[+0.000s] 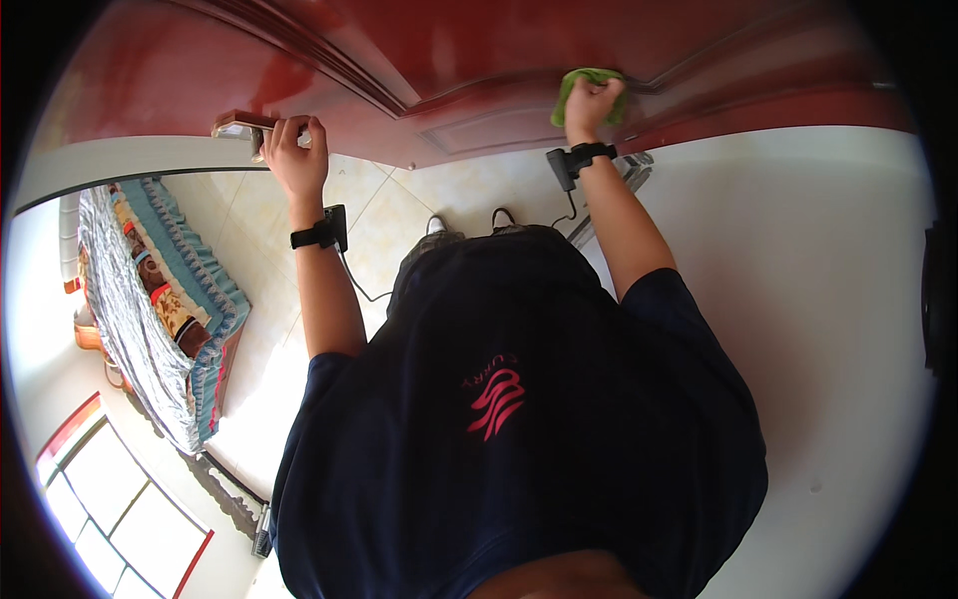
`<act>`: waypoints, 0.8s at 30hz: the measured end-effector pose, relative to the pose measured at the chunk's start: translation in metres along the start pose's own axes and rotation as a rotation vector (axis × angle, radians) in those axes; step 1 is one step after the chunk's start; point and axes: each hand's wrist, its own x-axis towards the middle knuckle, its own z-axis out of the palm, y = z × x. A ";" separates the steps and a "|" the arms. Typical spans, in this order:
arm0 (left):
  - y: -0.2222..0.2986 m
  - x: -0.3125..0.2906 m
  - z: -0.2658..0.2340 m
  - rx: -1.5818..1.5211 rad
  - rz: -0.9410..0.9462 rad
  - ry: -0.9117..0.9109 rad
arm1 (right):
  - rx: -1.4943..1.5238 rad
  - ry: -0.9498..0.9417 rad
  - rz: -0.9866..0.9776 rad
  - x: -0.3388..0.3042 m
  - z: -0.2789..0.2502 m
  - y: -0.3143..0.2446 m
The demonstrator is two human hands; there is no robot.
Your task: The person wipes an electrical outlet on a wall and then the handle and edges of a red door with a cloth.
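In front of me is a dark red panelled door (499,55) with moulded trim. My right hand (589,108) presses a bunched green cloth (563,100) against its surface, the fingers closed over it. Further left, my left hand (296,155) has its fingers curled round the door handle (239,122), which juts out near the door's left side. Each wrist wears a black strap with a small box and a cable.
A bed (185,260) with a teal ruffled cover stands at the left, and a window (115,509) is beyond it. Below lies a pale tiled floor (389,205) with my feet on it. A white wall (798,329) runs along my right.
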 end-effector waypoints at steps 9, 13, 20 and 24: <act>-0.009 0.000 0.004 -0.020 0.061 -0.027 | 0.038 -0.266 -0.247 -0.102 0.052 -0.035; -0.011 0.004 0.005 -0.052 0.103 -0.095 | -0.023 -0.425 -0.298 -0.123 0.070 -0.041; -0.018 0.012 0.011 -0.416 0.031 -0.228 | 0.018 -0.507 -0.396 -0.143 0.102 -0.064; -0.023 0.016 0.006 -0.476 0.055 -0.222 | 0.105 -0.500 -0.380 -0.162 0.125 -0.114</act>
